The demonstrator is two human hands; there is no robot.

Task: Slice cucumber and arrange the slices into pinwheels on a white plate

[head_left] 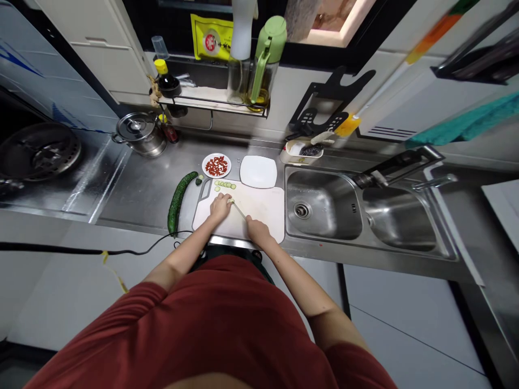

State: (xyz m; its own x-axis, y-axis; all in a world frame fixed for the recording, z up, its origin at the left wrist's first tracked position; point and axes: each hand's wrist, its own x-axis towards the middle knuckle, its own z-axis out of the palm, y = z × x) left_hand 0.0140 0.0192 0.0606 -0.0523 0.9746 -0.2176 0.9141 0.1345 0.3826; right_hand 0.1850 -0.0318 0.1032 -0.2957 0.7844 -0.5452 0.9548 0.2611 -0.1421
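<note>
On the white cutting board [263, 210], my left hand [221, 207] has its fingers closed on a small pale green piece [231, 201]. My right hand [258, 231] is wrapped round the handle of a knife [240, 209], whose blade points up and left to that piece. Several round cucumber slices [225, 185] lie along the board's upper left part. A long dark green cucumber [177, 202] rests on the steel counter left of the board, with small green end pieces [199, 180] near its top.
Behind the board are a plate of chopped red pieces [216, 165] and a white square plate [258, 171]. A double sink [324, 202] adjoins the board's right side. A steel pot [141, 135] stands back left, below a shelf [211, 102] with bottles.
</note>
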